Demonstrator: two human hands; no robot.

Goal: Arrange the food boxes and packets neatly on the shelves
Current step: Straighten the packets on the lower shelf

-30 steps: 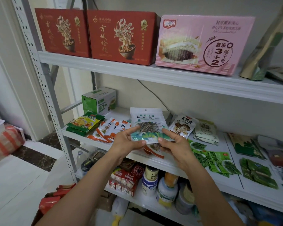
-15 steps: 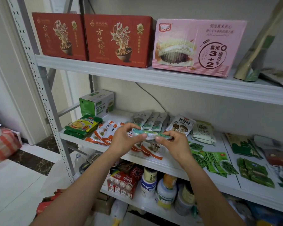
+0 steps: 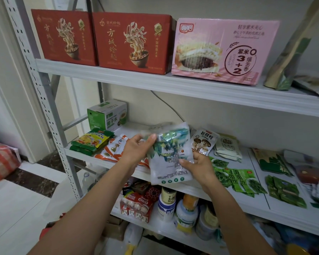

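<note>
Since half a second ago the white-and-teal packet has gone from lying flat and edge-on between the hands to standing raised, its printed back turned toward the camera. It is held above the front of the middle shelf, clear of it.

Hands: the left hand pinches the packet's upper left corner, thumb on the near face. The right hand grips its lower right edge, thumb likewise on the near face. The fingers behind the packet are hidden.

Count, above the hands: two red noodle boxes side by side, one pink box just right of them, and one gold-and-green bag cut off by the frame edge.

Count, left of the left hand: one green-and-white box, a stack of yellow-and-green packets with at least two showing, and orange-and-white sachets partly covered by the hand, number not determinable.

Count, right of the right hand: one mushroom packet, a small pile of pale packets, and overlapping green seaweed packets, their count unclear. Items further right are blurred.

Below the hands: one red multipack and several jars, partly hidden by the forearms.
</note>
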